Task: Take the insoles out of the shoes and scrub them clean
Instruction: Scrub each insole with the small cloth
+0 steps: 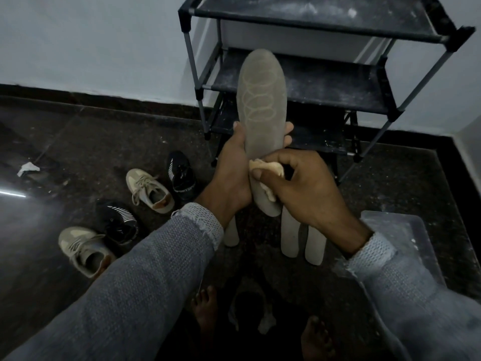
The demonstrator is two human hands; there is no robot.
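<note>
While the left hand (231, 173) grips a grey insole (260, 105) upright, toe end up, the right hand (309, 188) pinches a pale cloth (268, 169) against its heel half (three more insoles (290, 235) lie below the hands).

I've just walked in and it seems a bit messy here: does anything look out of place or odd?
A few things. A crumpled white scrap lies alone on the dark floor at the left. The black shoe rack has pale dust on its shelves and holds no shoes; four shoes sit scattered on the floor, beige sneaker among them.
</note>
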